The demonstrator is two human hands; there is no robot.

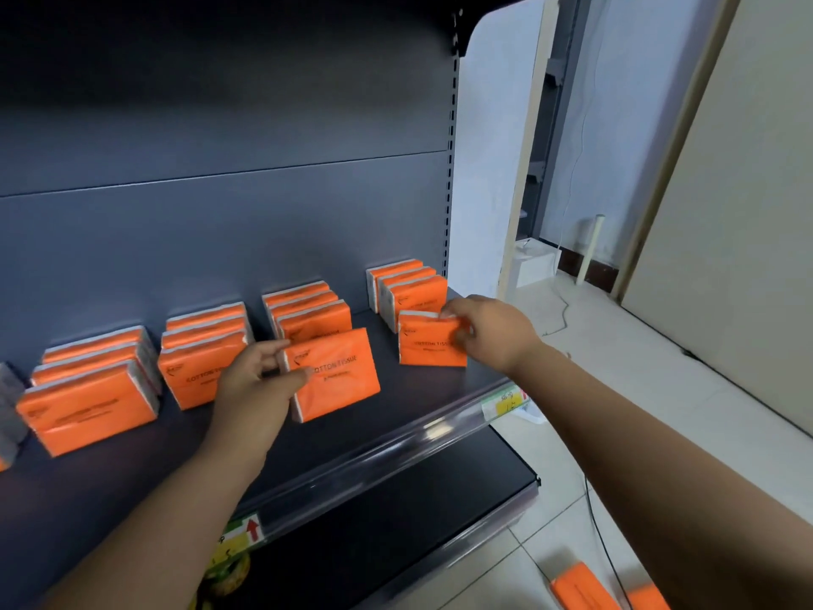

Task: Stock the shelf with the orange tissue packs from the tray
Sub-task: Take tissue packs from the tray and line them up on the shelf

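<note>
On the dark grey metal shelf (422, 389), four rows of orange plastic-wrapped tissue packs (88, 402) stand; left hand (255, 380) and right hand (488, 332) each pinch another; spares (580, 592) lie below.

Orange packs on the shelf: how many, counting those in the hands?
14 packs. Four rows of three: far left, next, middle, right. One in the left hand, one in the right hand. More may be cut off at the left edge.
</note>
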